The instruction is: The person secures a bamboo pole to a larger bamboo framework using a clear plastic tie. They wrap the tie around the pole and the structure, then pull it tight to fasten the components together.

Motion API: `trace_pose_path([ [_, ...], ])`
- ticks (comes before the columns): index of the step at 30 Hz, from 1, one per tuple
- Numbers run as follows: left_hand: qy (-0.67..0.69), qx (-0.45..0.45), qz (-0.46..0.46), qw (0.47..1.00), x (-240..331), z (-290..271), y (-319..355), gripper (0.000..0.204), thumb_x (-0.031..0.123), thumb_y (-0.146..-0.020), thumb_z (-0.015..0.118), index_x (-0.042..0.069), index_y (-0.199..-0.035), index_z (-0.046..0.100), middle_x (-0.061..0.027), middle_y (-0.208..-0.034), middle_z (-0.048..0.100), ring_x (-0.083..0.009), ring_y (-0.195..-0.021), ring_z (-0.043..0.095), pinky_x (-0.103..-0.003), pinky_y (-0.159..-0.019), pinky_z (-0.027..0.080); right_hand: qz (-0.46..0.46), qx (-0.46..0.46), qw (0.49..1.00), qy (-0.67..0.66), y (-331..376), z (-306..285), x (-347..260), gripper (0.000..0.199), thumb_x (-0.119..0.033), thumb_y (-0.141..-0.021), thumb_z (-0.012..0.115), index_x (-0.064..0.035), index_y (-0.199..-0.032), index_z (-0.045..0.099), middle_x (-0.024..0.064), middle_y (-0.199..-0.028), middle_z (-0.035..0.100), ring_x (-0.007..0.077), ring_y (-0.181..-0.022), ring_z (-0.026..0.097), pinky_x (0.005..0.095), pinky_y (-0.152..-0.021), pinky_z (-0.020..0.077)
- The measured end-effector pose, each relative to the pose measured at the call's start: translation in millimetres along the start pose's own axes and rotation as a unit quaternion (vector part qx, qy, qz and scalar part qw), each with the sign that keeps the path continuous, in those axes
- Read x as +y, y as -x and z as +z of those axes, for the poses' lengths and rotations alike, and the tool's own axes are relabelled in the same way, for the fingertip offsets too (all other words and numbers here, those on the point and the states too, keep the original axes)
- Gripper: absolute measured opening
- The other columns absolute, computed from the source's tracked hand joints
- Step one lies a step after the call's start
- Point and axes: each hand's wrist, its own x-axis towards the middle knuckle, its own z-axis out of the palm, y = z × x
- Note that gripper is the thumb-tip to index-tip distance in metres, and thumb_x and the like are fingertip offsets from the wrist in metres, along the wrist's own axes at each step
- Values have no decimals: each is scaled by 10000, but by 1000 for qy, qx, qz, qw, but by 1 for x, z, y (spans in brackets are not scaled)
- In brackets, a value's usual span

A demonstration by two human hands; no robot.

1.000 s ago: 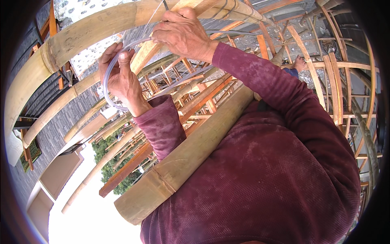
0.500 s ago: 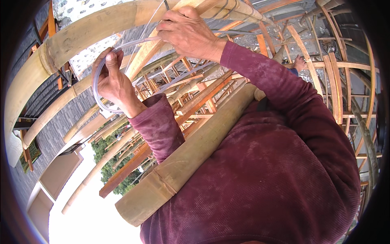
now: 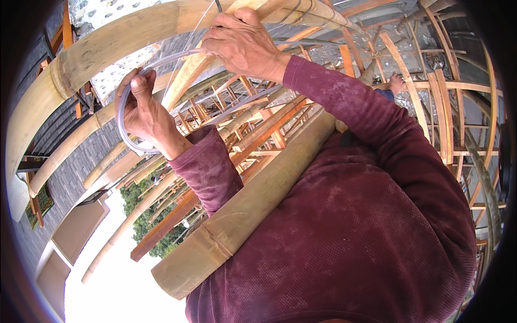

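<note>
Pinches the clear tube [image 3: 120, 119] in the left hand [image 3: 144, 116], likely to control its loop; keeps a closed right hand [image 3: 242, 44] on it, beside the timber [image 3: 186, 79] near the bamboo pole [image 3: 124, 39], seemingly for steadiness.

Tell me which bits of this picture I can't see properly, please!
- Head view: the palm of the right hand, hidden behind the back of that hand.
- Head view: the part of the clear tube inside that grip, covered by the fingers.
- Head view: the rest of the left sleeve, behind the bamboo pole.
- Head view: a bare hand or foot, too small to tell which.
</note>
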Motion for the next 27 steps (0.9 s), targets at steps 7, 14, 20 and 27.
trace_pose_path([
  [7, -1, 8, -5, 1000, -5, 2, -4, 330, 223, -889, 721, -76, -998, 633, -172, -906, 660, -226, -795, 680, -326, -729, 619, -7, 4, 1000, 1, 2, -1, 4, 131, -157, -801, 658, -203, -915, 704, -99, -979, 660, 92, -1027, 548, 353, -910, 295],
  [14, 7, 13, -1, 1000, -6, -3, -5, 321, 235, -889, 720, -56, -995, 634, -152, -911, 661, -212, -798, 676, -323, -717, 618, -46, -4, 998, 37, 6, -1, 11, 119, -147, -796, 650, -182, -899, 699, -93, -999, 659, 90, -1056, 543, 343, -934, 284],
  [20, 36, 37, -23, 998, -2, 1, 1, 334, 270, -892, 716, -21, -1008, 599, -150, -942, 660, -199, -800, 669, -314, -694, 605, -33, 5, 999, 3, 5, 6, 7, 147, -110, -777, 656, -170, -904, 700, -94, -1008, 661, 91, -1055, 539, 350, -936, 278],
  [27, 17, -33, -39, 999, -11, 9, 10, 350, 236, -879, 730, -39, -1060, 611, -170, -971, 684, -189, -777, 675, -304, -697, 600, -30, 10, 999, 0, 6, 7, 5, 160, -104, -772, 660, -163, -915, 703, -97, -1002, 660, 93, -1042, 537, 351, -937, 272],
])
